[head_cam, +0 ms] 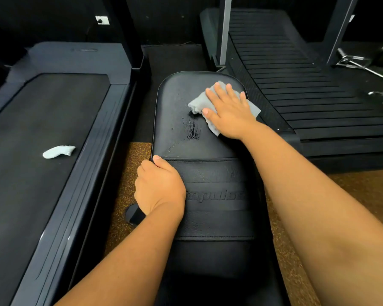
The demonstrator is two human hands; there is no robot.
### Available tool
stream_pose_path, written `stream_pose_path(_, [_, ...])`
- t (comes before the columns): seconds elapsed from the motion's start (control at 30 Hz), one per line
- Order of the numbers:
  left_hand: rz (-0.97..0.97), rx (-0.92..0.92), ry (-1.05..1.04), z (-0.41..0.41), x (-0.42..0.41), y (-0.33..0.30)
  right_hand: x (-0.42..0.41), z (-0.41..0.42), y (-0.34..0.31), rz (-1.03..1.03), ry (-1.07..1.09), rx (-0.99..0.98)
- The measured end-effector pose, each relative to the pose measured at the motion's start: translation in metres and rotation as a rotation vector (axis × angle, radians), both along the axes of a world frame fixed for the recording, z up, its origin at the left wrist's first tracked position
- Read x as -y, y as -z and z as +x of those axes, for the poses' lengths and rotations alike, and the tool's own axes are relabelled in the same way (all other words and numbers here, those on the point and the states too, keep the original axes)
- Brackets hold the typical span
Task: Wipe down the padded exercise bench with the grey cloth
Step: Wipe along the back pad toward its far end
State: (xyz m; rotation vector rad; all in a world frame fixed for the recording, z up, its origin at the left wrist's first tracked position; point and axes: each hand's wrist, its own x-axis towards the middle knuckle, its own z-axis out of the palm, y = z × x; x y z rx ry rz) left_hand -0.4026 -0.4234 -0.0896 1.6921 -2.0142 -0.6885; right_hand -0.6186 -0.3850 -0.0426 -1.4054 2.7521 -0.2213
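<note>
The bench pad (199, 177) lay in a narrow lane between two machines. The flat treadmill (44, 133) stood close on the left, with a strip of speckled floor (128, 164) between them. The slatted treadmill (296, 89) crowded the pad's far right edge, its grey upright (224, 29) just beyond the pad's far end. On the pad, the left hand (159, 186) held the near left edge and the right hand (228, 111) covered the far right part; the far left part lay open.

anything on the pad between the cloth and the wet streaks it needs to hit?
Nothing visible. The right hand presses the grey cloth flat on the bench; the wet streaks lie just nearer on bare pad. The left hand grips the bench's left edge, off that path.
</note>
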Motion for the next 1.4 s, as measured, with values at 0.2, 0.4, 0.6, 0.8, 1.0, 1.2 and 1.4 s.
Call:
stream_pose_path(0.2, [0.004,-0.001,-0.008,-0.002,0.001,0.001,0.057,-0.027,-0.015,0.009,0.117,0.009])
stream_pose_path(0.4, [-0.003,0.016,0.000,-0.001,0.001,0.001,0.075,-0.015,-0.014,0.008,0.036,-0.034])
stream_pose_path(0.6, [-0.006,0.005,0.004,-0.001,-0.001,0.001,0.031,0.043,0.002,-0.009,-0.141,-0.037])
stream_pose_path(0.8, [-0.007,0.002,-0.004,-0.001,0.000,0.000,-0.023,0.059,0.015,0.021,-0.217,-0.057])
stream_pose_path(1.0, [-0.006,-0.004,-0.005,0.000,0.001,0.002,0.001,0.029,0.005,-0.018,-0.072,-0.020])
stream_pose_path(1.2, [0.005,0.006,-0.008,-0.002,0.002,0.002,0.045,0.006,-0.004,-0.019,0.058,-0.012])
stream_pose_path(1.4, [0.001,0.015,-0.005,-0.001,0.000,0.002,0.065,0.056,0.002,-0.029,0.010,-0.028])
